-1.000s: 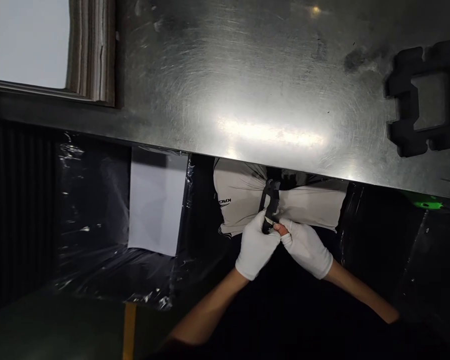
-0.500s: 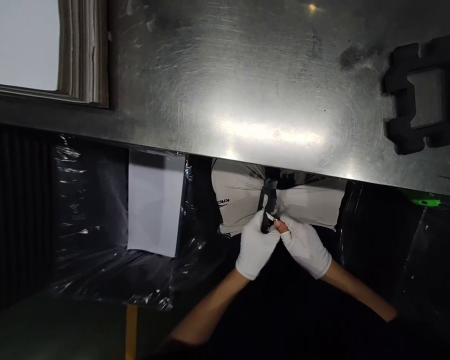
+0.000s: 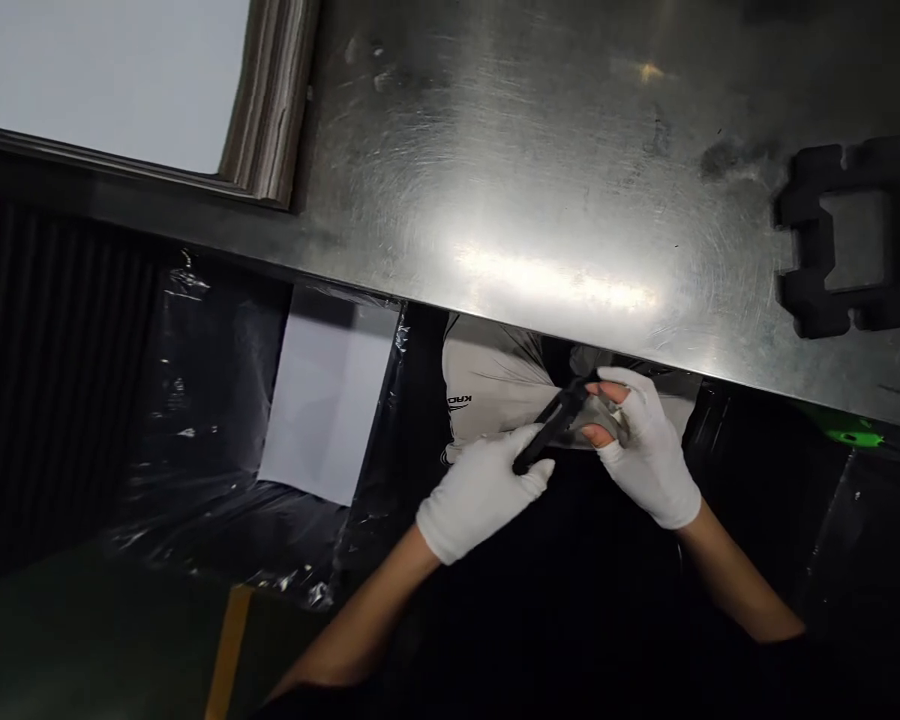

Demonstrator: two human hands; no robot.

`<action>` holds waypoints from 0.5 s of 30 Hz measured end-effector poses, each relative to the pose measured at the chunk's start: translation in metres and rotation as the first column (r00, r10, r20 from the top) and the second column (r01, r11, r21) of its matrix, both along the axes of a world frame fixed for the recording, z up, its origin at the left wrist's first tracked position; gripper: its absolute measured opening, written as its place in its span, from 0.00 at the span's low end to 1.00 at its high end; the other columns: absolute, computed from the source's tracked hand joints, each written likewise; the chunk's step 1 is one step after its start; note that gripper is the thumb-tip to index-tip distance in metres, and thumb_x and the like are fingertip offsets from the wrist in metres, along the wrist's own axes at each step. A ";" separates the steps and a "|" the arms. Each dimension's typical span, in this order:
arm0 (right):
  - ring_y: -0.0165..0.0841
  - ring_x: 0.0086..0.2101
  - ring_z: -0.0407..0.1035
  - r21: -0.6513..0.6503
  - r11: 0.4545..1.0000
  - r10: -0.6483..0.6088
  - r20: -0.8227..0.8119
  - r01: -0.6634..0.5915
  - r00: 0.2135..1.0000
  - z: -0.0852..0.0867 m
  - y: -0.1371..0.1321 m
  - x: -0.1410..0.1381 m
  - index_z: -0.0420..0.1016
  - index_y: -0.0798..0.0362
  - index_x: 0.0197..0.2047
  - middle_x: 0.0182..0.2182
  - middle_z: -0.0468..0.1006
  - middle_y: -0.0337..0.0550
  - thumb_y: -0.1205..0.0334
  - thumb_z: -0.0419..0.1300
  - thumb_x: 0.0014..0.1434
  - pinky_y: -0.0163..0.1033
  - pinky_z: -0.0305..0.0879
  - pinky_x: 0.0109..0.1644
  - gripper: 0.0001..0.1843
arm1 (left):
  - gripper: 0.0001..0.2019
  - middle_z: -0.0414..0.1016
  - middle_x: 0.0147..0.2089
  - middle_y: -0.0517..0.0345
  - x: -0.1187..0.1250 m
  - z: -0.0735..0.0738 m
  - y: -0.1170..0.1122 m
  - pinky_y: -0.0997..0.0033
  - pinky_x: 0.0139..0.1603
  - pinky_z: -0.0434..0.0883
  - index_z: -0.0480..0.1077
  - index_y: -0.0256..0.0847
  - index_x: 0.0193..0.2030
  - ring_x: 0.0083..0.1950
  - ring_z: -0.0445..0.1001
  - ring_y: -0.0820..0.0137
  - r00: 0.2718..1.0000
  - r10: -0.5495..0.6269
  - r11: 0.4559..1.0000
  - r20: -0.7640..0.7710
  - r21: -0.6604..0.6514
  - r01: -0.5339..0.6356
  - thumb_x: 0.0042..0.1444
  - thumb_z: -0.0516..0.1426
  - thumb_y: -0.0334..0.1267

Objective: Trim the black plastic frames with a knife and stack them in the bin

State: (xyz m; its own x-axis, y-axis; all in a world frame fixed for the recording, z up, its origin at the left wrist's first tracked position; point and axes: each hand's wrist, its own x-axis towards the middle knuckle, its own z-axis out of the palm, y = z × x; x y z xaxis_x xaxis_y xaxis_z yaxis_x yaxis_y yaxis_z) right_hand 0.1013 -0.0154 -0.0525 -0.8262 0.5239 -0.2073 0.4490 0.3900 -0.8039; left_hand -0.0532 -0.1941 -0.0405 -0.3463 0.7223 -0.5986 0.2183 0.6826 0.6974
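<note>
A narrow black moulded frame piece [image 3: 559, 420] is tilted up to the right in front of my lap. My left hand [image 3: 487, 490], in a white glove, is closed on its lower end. My right hand [image 3: 649, 450], gloved with bare thumb and fingertips, is at the piece's upper end, its index finger near or touching it. Between its thumb and fingers a greyish, blurred shape shows, where a small knife [image 3: 612, 416] with a short pale blade was plain a moment earlier. The blade itself is hard to make out now.
A scratched metal table [image 3: 495, 180] spans the top of the view. On it lie a notched black frame [image 3: 804, 235] at right and a stack of white-topped sheets [image 3: 274, 110] at left. Below its edge, a box lined with dark plastic [image 3: 217, 400] holds a white sheet [image 3: 330, 390].
The black piece has gone from nearly upright to slanting right. My right hand has risen and turned, its fingers now at the piece's upper end. The view has shifted left.
</note>
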 end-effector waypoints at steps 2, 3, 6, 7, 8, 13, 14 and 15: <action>0.36 0.47 0.78 -0.064 0.987 0.152 0.024 -0.150 0.988 0.005 0.009 -0.013 0.78 0.44 0.61 0.58 0.79 0.46 0.49 0.61 0.77 0.41 0.74 0.49 0.15 | 0.18 0.88 0.47 0.54 -0.021 0.006 -0.006 0.60 0.52 0.77 0.82 0.51 0.62 0.48 0.86 0.54 0.995 -0.102 0.994 0.005 0.039 0.101 0.69 0.60 0.47; 0.35 0.43 0.78 -0.102 0.974 0.210 0.058 -0.203 0.976 0.006 0.012 -0.019 0.80 0.44 0.56 0.51 0.82 0.43 0.50 0.61 0.77 0.40 0.73 0.47 0.11 | 0.18 0.88 0.48 0.53 -0.030 0.008 -0.009 0.59 0.54 0.77 0.82 0.51 0.62 0.50 0.85 0.54 0.993 -0.121 0.990 0.003 0.069 0.121 0.69 0.60 0.49; 0.32 0.35 0.75 -0.134 0.963 0.253 0.157 -0.233 0.955 0.001 0.011 -0.028 0.78 0.47 0.43 0.36 0.80 0.37 0.54 0.62 0.76 0.38 0.67 0.40 0.09 | 0.26 0.85 0.56 0.50 -0.048 0.012 -0.019 0.55 0.63 0.76 0.78 0.50 0.68 0.58 0.82 0.53 0.997 0.013 0.989 -0.076 0.150 -0.002 0.65 0.66 0.51; 0.33 0.35 0.74 -0.120 0.969 0.235 0.184 -0.216 0.954 -0.004 0.008 -0.029 0.77 0.47 0.42 0.36 0.80 0.37 0.54 0.61 0.75 0.37 0.66 0.40 0.09 | 0.29 0.84 0.57 0.49 -0.048 0.013 -0.022 0.54 0.65 0.75 0.76 0.49 0.69 0.59 0.81 0.53 0.980 0.132 0.979 -0.149 0.175 -0.105 0.62 0.68 0.51; 0.33 0.36 0.75 -0.097 0.978 0.204 0.203 -0.187 0.958 -0.010 0.003 -0.029 0.77 0.47 0.43 0.38 0.81 0.38 0.54 0.61 0.75 0.38 0.65 0.40 0.09 | 0.29 0.84 0.55 0.50 -0.046 0.012 -0.027 0.55 0.63 0.75 0.77 0.47 0.67 0.57 0.80 0.54 0.933 0.281 0.950 -0.226 0.205 -0.237 0.61 0.69 0.51; 0.39 0.42 0.78 -0.057 0.998 0.025 0.214 -0.013 0.976 -0.032 -0.017 -0.027 0.77 0.47 0.48 0.44 0.85 0.42 0.51 0.59 0.75 0.41 0.67 0.45 0.10 | 0.21 0.77 0.33 0.57 -0.006 -0.004 -0.044 0.66 0.42 0.75 0.77 0.41 0.37 0.37 0.75 0.65 0.747 0.665 0.745 -0.016 0.085 -0.661 0.67 0.63 0.59; 0.40 0.43 0.78 -0.065 0.998 0.002 0.201 0.011 0.980 -0.032 -0.019 -0.027 0.77 0.47 0.48 0.44 0.85 0.42 0.51 0.60 0.74 0.41 0.67 0.46 0.10 | 0.22 0.79 0.35 0.56 0.003 -0.008 -0.042 0.66 0.44 0.76 0.78 0.40 0.40 0.38 0.77 0.65 0.734 0.671 0.735 0.106 0.029 -0.677 0.65 0.64 0.60; 0.40 0.42 0.79 -0.073 0.997 -0.014 0.184 0.028 0.983 -0.031 -0.022 -0.027 0.77 0.47 0.47 0.43 0.85 0.42 0.50 0.60 0.74 0.42 0.68 0.46 0.10 | 0.23 0.81 0.39 0.54 0.012 -0.013 -0.037 0.64 0.48 0.77 0.78 0.40 0.44 0.42 0.79 0.64 0.702 0.679 0.720 0.215 -0.006 -0.694 0.63 0.67 0.61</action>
State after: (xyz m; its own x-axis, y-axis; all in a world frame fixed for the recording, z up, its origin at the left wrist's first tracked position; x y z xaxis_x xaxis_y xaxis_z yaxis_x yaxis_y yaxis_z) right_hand 0.0739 -0.0371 -0.0835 -0.7596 0.5183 -0.3930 0.5987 0.3209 -0.7339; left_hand -0.0417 -0.2311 -0.0531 -0.6493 0.3719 -0.6634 -0.4313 0.5384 0.7240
